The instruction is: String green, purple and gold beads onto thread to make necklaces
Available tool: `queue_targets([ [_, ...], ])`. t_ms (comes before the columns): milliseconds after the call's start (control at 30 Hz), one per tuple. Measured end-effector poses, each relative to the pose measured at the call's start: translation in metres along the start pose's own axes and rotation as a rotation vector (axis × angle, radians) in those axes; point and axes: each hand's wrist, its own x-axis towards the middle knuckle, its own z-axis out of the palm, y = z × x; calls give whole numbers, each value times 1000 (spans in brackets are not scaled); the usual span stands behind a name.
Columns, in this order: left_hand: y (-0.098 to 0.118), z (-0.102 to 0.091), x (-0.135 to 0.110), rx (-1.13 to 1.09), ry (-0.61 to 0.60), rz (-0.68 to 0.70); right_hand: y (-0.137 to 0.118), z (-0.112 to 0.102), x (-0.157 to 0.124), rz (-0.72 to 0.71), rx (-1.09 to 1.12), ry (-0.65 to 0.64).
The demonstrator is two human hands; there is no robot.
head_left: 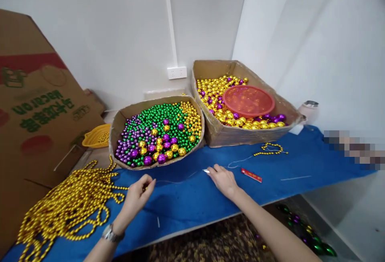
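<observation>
My left hand (pixel 139 193) is closed in a pinch on a thin, pale thread (pixel 173 182). A bit of gold shows under its fingers, mostly hidden. The thread runs right, toward my right hand (pixel 221 179), which is low over the blue cloth with its fingers bent around a small white pointed piece (pixel 206 171); its kind is unclear. Beyond that hand, more thread leads to a short string of gold beads (pixel 272 148). A red printed packet (pixel 251 175) lies right of my right hand. Left of my left hand is a heap of gold bead strands (pixel 69 202).
Behind my hands stand a carton of green, purple and gold beads (pixel 162 113) and a larger carton (pixel 240 135) of gold and purple balls with a red basin (pixel 249 100). A yellow basket (pixel 96 137) and a tall cardboard box (pixel 36 105) are left. The table's front edge is close.
</observation>
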Motion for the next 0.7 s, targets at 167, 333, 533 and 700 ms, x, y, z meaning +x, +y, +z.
queue_targets([
  [167,-16,14,13,547,177,202,54,-17,-3,129,22,-4],
  [333,-29,49,25,705,-68,193,85,-17,-10,178,11,-85],
  [533,3,67,35,515,-71,195,82,-11,-16,170,12,-119],
  [700,88,84,52,72,-190,384,87,-19,-51,91,44,-122],
])
